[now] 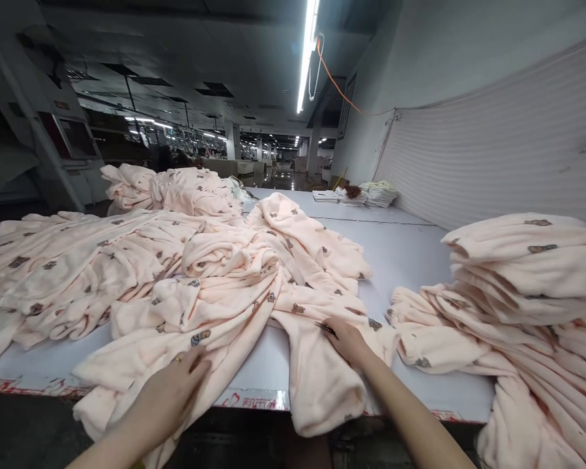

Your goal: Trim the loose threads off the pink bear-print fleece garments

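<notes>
A pale pink fleece garment with small brown bear prints lies spread over the front edge of a white table. My left hand rests flat on the garment's left part, fingers stretched out, a ring on one finger. My right hand presses on the garment's right part and holds a small dark tool, seemingly thread snips, at its fingertips.
A large heap of the same pink garments covers the table's left side. A folded stack sits at the right. White folded items lie at the far end. A ribbed wall runs along the right.
</notes>
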The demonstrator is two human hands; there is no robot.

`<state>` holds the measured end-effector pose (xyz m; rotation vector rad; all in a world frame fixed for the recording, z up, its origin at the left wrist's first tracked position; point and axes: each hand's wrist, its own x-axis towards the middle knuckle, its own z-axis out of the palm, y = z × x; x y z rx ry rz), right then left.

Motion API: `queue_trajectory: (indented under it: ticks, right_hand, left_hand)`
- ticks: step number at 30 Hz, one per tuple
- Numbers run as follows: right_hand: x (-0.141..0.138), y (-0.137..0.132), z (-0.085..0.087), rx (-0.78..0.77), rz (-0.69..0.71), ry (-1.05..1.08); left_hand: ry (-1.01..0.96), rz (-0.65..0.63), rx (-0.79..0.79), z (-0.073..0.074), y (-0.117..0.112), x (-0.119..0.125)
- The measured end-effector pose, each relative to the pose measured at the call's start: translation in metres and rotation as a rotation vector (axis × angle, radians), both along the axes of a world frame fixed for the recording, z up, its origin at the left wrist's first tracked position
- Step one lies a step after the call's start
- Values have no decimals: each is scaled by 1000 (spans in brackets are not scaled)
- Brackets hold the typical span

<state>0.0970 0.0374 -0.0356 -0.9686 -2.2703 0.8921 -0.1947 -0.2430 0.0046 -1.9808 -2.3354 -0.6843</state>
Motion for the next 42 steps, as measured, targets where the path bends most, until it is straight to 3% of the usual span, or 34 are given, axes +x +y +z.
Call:
queue_trajectory:
  ticks: [1, 3, 7, 11, 15, 17, 20, 22, 28, 31, 33, 36, 39, 42]
  right_hand:
    - [5, -1, 2, 5, 21, -67]
    - [17, -8, 7, -4, 25, -134]
    - [35, -55, 21, -24, 0, -125]
    - [36, -121, 19, -139, 121, 18]
    - [24, -142, 5, -461, 96, 288]
    - [21, -137, 3, -579, 94, 365]
    - [28, -131, 10, -589, 119, 437]
    - [37, -130, 17, -495, 88, 451]
    - [56, -127, 17, 53, 22, 297]
    - [62, -122, 22, 83, 22, 281]
    - [68, -120, 31, -7, 36, 205]
    - [76, -120, 38, -68, 76, 61]
    - [75, -118, 32, 10, 82, -13]
    - [65, -111, 19, 46, -26, 47]
  left_hand:
    - [62, -35, -68, -4, -1, 20]
    - [3, -92, -192, -10, 1, 61]
    - [-393, -108, -367, -30, 14, 132]
    - [-761, -106, -241, -53, 35, 171]
    - [-949, -18, -58, -58, 53, 196]
    - [-978, 70, -10, -57, 60, 204]
    - [-951, 129, 111, -53, 64, 208]
    - [-846, 92, 208, -49, 62, 205]
    - [-423, -181, 442, -35, 52, 188]
    - [-253, -252, 478, -36, 51, 186]
    - [-221, -191, 473, -39, 50, 189]
    - [-258, -87, 495, -42, 48, 196]
    - [-370, -83, 523, -39, 51, 203]
    - [-843, -29, 348, -33, 63, 206]
